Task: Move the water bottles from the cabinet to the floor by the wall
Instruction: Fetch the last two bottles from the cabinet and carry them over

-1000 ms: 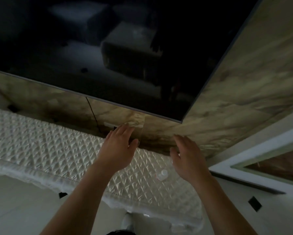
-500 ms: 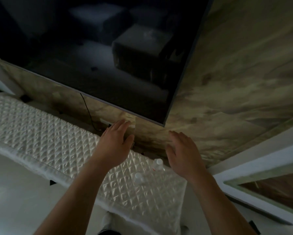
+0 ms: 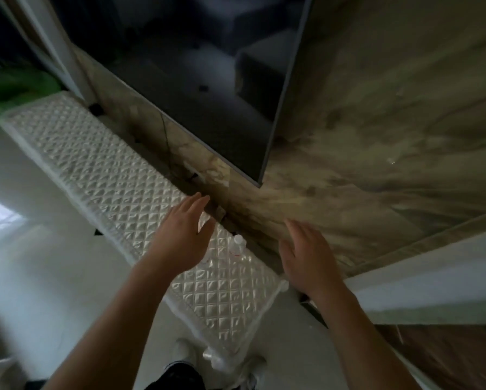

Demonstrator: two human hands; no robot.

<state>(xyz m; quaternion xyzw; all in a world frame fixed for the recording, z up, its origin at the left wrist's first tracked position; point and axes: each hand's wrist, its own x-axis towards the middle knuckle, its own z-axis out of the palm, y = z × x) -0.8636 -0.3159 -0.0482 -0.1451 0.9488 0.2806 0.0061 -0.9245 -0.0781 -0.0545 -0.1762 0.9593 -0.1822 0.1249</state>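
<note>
Water bottle, white-capped, stands on the quilted cabinet top at frame centre, between the left hand and right hand; both hands hover spread, holding nothing.

A home living room: a large dark television hangs on a marble-patterned wall above a long low cabinet with a quilted white cover.

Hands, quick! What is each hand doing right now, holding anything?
Left hand: open, fingers spread, holding nothing, above the quilted cabinet top.
Right hand: open, empty, near the water bottle.
</note>
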